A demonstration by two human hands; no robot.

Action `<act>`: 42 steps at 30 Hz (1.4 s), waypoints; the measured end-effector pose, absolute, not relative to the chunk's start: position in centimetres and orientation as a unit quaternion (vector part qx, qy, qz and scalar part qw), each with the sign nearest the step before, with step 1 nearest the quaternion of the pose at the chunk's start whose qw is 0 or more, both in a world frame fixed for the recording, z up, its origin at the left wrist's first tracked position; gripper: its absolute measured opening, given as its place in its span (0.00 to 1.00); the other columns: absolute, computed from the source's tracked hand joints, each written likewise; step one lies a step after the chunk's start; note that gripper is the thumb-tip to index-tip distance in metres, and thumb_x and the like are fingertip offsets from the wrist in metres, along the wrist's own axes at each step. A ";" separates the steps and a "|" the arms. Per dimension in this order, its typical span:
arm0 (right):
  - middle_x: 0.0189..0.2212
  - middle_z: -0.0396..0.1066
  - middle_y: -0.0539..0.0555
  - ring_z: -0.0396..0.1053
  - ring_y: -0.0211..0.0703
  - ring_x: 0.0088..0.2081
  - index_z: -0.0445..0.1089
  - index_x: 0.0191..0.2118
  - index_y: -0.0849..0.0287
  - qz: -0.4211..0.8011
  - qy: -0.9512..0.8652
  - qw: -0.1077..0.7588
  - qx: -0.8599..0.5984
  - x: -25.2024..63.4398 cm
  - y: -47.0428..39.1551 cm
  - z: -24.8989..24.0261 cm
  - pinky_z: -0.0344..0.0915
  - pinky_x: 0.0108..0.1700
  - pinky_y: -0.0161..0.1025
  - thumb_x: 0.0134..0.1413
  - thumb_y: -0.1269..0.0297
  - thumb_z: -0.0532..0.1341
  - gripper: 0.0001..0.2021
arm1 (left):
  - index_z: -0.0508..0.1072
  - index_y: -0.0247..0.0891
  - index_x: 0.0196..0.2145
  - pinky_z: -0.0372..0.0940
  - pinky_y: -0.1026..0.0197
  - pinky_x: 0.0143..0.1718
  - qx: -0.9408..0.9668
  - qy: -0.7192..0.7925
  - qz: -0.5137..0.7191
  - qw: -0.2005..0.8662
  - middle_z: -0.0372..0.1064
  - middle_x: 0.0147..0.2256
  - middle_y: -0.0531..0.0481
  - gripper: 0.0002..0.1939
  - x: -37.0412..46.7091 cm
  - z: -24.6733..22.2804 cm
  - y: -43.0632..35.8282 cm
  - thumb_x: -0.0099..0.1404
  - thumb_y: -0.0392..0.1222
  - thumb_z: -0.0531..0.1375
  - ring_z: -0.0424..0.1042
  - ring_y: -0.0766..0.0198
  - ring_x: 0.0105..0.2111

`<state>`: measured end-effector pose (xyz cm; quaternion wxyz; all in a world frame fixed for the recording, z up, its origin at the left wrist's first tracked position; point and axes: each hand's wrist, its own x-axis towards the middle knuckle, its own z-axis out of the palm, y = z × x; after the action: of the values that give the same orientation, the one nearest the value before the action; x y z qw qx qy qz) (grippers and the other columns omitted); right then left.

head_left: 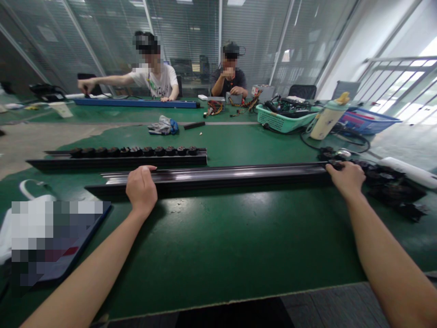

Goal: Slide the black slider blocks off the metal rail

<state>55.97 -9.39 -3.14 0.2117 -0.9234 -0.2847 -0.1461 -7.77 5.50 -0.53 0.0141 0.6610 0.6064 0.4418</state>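
A long black metal rail point(239, 175) with a shiny open channel lies across the table in front of me. My left hand point(141, 189) is closed around the rail towards its left end, with the thumb along the top. At the rail's right end, my right hand point(348, 177) pinches a small black part point(336, 165), which the fingers partly hide. Behind on the left lies a second black rail point(119, 162), with a row of several round black socket pieces point(159, 151) in its channel. A heap of loose black parts point(392, 182) lies right beside my right hand.
Two people sit across the green table point(239, 246), one touching a long blue bar point(136, 104). At back right are a green basket point(287, 119), a cream bottle point(327, 119) and a blue basket point(372, 120). Grey gloves point(164, 125) lie mid-table; a dark-blue-edged tablet-like object point(85, 241) lies left.
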 end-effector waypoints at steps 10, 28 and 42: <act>0.47 0.79 0.72 0.75 0.69 0.54 0.83 0.50 0.63 -0.122 -0.222 0.273 -0.928 57.9 -9.9 -3.7 0.68 0.59 0.62 0.55 0.43 0.68 0.28 | 0.77 0.45 0.42 0.65 0.45 0.60 0.668 0.606 0.431 0.004 0.79 0.46 0.41 0.25 -7.6 -0.2 5.4 0.78 0.46 0.40 0.74 0.47 0.52; 0.51 0.79 0.72 0.74 0.67 0.55 0.82 0.52 0.64 -0.107 -0.201 0.319 -0.920 59.1 -10.0 -3.8 0.66 0.60 0.57 0.56 0.47 0.69 0.26 | 0.79 0.43 0.44 0.65 0.44 0.59 0.661 0.605 0.443 0.007 0.78 0.46 0.39 0.27 -7.7 -0.5 5.6 0.79 0.48 0.40 0.74 0.45 0.53; 0.47 0.81 0.66 0.76 0.60 0.52 0.82 0.50 0.61 -0.130 -0.176 0.383 -0.897 58.8 -10.2 -3.5 0.65 0.62 0.52 0.52 0.57 0.74 0.21 | 0.78 0.42 0.43 0.66 0.47 0.58 0.671 0.598 0.439 -0.012 0.79 0.45 0.40 0.26 -8.0 -0.8 6.0 0.79 0.46 0.40 0.74 0.47 0.51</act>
<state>58.80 -10.21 -3.55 0.3832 -0.8973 -0.1764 -0.1300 -7.96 5.98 -0.82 -0.0121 0.6709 0.5975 0.4390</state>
